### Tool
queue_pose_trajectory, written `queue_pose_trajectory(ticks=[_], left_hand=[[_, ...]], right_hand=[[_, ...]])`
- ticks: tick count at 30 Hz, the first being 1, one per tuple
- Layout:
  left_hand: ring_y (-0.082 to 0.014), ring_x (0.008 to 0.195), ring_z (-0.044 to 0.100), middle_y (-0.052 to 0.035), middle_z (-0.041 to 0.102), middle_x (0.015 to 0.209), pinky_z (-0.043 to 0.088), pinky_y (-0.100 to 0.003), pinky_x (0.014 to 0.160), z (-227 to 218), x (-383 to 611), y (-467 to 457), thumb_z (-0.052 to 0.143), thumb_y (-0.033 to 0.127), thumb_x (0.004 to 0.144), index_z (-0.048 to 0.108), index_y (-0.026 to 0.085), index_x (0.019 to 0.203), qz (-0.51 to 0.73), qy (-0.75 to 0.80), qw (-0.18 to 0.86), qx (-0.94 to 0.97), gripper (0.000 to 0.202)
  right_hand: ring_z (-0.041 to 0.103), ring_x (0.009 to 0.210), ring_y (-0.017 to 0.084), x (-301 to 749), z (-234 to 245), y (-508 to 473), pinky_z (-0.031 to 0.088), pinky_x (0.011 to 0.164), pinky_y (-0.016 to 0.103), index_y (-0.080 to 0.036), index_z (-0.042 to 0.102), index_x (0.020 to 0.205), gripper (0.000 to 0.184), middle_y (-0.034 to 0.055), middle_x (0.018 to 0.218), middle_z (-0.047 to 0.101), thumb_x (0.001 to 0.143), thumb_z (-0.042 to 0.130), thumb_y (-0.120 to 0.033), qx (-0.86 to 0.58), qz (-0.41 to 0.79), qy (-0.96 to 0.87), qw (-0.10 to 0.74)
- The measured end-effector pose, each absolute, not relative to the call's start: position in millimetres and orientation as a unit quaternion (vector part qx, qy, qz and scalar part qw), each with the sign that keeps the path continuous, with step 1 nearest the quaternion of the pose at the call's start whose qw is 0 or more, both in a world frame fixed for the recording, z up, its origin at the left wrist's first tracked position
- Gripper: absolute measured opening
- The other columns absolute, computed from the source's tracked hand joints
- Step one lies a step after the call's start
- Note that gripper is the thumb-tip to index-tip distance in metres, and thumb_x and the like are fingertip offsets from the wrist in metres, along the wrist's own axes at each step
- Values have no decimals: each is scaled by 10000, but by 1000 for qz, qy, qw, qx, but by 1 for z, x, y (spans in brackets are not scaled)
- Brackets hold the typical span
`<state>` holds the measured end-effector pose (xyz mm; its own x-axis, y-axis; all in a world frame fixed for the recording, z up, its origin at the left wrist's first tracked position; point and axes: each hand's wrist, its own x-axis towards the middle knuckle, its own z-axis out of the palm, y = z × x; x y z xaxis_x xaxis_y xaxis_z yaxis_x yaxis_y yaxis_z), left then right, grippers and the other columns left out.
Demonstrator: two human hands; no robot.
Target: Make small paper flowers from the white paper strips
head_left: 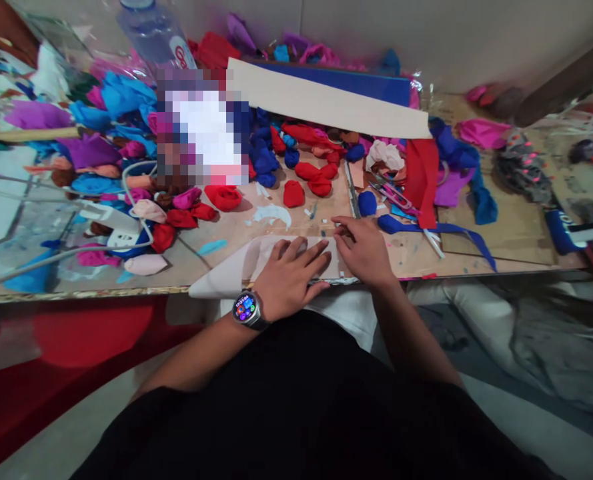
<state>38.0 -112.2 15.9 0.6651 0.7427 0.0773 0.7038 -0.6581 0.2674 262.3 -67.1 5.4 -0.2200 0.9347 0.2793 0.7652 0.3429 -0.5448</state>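
Note:
My left hand (292,277), with a smartwatch (247,309) on its wrist, lies flat with fingers spread on a white sheet of cloth or paper (226,273) at the near edge of the worktable (501,227). My right hand (363,248) sits just to its right, fingers curled and pinched together at the sheet's far right corner. What the fingertips hold is too small to make out. A metal ruler (351,193) lies just beyond the right hand.
Piles of red, blue, pink and purple fabric scraps (296,167) cover the table. A long cream strip (326,103) and a blue sheet (346,80) lie at the back. A plastic bottle (153,33), scissors (393,197), a blue ribbon (441,230) and a white power strip (111,223) are nearby.

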Motion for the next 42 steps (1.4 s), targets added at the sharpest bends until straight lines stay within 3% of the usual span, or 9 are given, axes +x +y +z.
queue_pose_trajectory(ticks=[4,8,15,18,24,31,37,42], left_hand=[[-383,1523,397,-29,419,1723,355,-608,1190,16,38,-112,430,580,1076,517,298,1584,95,399,115,905,587],[-386,1521,400,-26,424,1720,354,-605,1187,15,38,-112,432,576,1077,515,303,1584,97,401,115,904,582],[-381,1514,406,-28,430,1717,357,-597,1184,16,38,-112,426,566,1081,519,288,1582,96,400,113,904,581],[-379,1516,408,-35,433,1714,352,-591,1187,17,38,-113,433,565,1079,515,295,1587,96,402,112,904,581],[-379,1523,404,-25,388,1739,352,-594,1191,15,37,-113,429,573,1079,481,306,1614,96,402,107,904,600],[-383,1536,386,-56,315,1771,353,-590,1203,15,38,-114,417,582,1081,490,267,1610,88,405,95,905,619],[-378,1552,366,-99,354,1749,349,-589,1213,16,38,-114,433,596,1072,491,282,1606,87,412,96,902,622],[-372,1545,381,-110,410,1712,349,-580,1212,16,38,-114,434,590,1073,508,285,1590,90,412,96,902,604]], right_hand=[[690,1045,278,262,5,-66,554,992,457,-192,704,1292,358,96,1122,794,971,553,-141,-544,137,-779,280],[693,1020,274,263,6,-66,559,976,445,-165,693,1307,362,96,1064,787,971,561,-148,-545,152,-772,290],[701,957,258,265,6,-65,570,926,434,-209,706,1266,289,89,1043,780,1011,573,-241,-577,133,-738,325],[688,1032,278,268,6,-67,549,975,470,-216,725,1239,278,106,1110,783,1042,534,-260,-569,101,-748,326],[630,1099,310,272,4,-74,515,1020,524,-212,796,1173,247,123,1143,733,998,640,-288,-513,72,-820,244],[677,1016,273,268,3,-77,491,998,489,-208,751,952,80,75,1021,771,975,681,-240,-515,114,-809,258],[686,968,269,264,5,-81,509,930,446,-220,724,999,58,56,976,783,986,675,-248,-528,151,-792,266],[683,1015,283,266,0,-79,521,970,446,-172,753,1157,209,105,1056,781,995,678,-282,-535,126,-788,279]])
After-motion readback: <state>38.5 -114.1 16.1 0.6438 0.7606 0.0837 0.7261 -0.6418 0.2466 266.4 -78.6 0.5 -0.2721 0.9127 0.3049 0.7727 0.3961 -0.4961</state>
